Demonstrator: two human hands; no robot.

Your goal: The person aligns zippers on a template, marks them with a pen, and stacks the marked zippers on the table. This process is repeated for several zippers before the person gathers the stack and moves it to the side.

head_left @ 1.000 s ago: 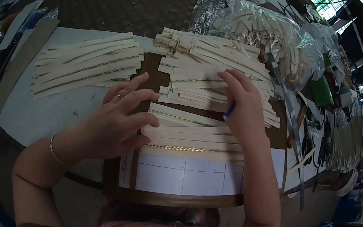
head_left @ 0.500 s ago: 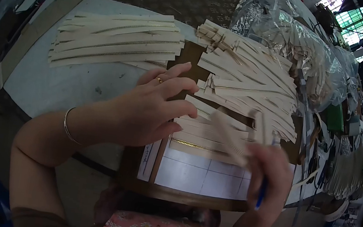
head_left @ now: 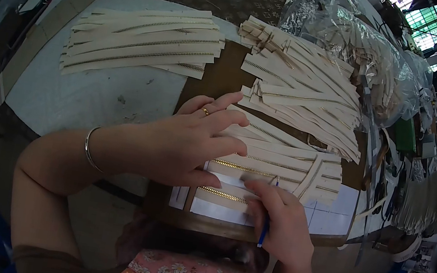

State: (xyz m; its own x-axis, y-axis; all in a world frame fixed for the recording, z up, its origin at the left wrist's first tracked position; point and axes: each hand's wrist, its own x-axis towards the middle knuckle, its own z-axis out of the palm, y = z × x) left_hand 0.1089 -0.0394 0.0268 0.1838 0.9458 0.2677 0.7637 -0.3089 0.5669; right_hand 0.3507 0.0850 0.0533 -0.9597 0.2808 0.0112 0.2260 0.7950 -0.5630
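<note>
Several cream zipper strips (head_left: 267,154) with brass teeth lie side by side on a white lined sheet on a brown board. Nearest me, a separate zipper strip (head_left: 227,197) lies on the sheet, its right end under my right hand (head_left: 285,221). That hand is closed around a slim blue pen-like tool (head_left: 264,232), whose thin tip points away from me. My left hand (head_left: 198,139), with a ring and bracelet, is spread over the strips' left ends, its thumb close to the nearest strip. Another zipper strip (head_left: 312,179) lies slantwise across the right part of the row.
A stack of zipper strips (head_left: 142,41) lies on the pale table (head_left: 93,99) at the left. A larger pile (head_left: 304,101) covers the board's far right, with a clear plastic bag (head_left: 379,59) of strips behind it. Cardboard pieces (head_left: 46,32) stand at the far left.
My right hand has moved left and toward me, leaving a strip slanted across the row. Another strip now lies on the sheet's near part. My left hand has shifted slightly right.
</note>
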